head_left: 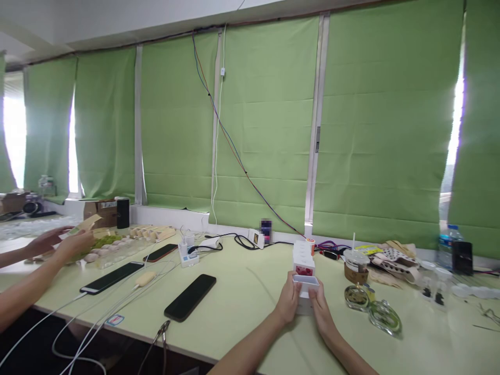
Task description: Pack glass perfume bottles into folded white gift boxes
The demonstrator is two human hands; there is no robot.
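Observation:
A small white box is held between my two hands over the table. Its near top shows a pale, hollow-looking face; whether anything lies inside I cannot make out. My left hand grips its left side and my right hand the right side, with both thumbs on the near face. Just beyond it stands a row of similar white boxes, the closest with a red picture on its front. An orange-and-white small tub sits at the far end of that row.
Left of my hands lie a black phone, a white-cabled phone and a power strip. To the right are a lidded cup and round glass ornaments. At far left, another person's hands hold a paper strip.

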